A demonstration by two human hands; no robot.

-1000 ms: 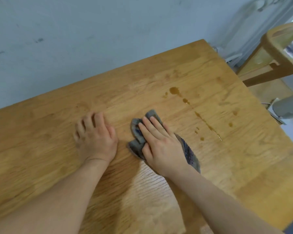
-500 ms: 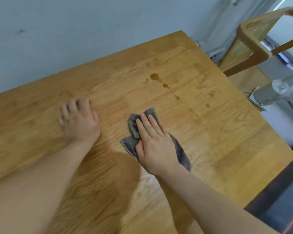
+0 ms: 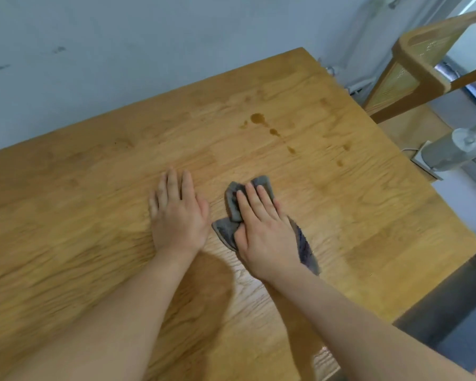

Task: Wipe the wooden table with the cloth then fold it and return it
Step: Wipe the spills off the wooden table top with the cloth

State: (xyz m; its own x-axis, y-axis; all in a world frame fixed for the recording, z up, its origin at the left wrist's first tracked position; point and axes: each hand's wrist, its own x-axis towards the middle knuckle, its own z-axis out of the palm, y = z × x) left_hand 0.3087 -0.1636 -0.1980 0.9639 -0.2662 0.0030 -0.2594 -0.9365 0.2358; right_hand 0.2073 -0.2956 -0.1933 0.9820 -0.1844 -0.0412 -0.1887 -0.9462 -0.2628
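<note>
A crumpled grey cloth lies on the wooden table near its middle. My right hand lies flat on top of the cloth with straight fingers, pressing it onto the wood; cloth sticks out beyond the fingertips, to the left of the thumb and behind the wrist. My left hand rests palm down on the bare wood just left of the cloth, fingers straight. A trail of brown spill drops runs diagonally across the table beyond the right hand, apart from the cloth.
A grey wall stands right behind the table's far edge. A wooden chair stands past the table's right corner, with a grey device on the floor beside it. The table's right edge drops to dark floor.
The right hand has kept the cloth pressed down and slid it about; several drops nearest the cloth are gone. The left hand has stayed flat beside it. The camera view has shifted.
</note>
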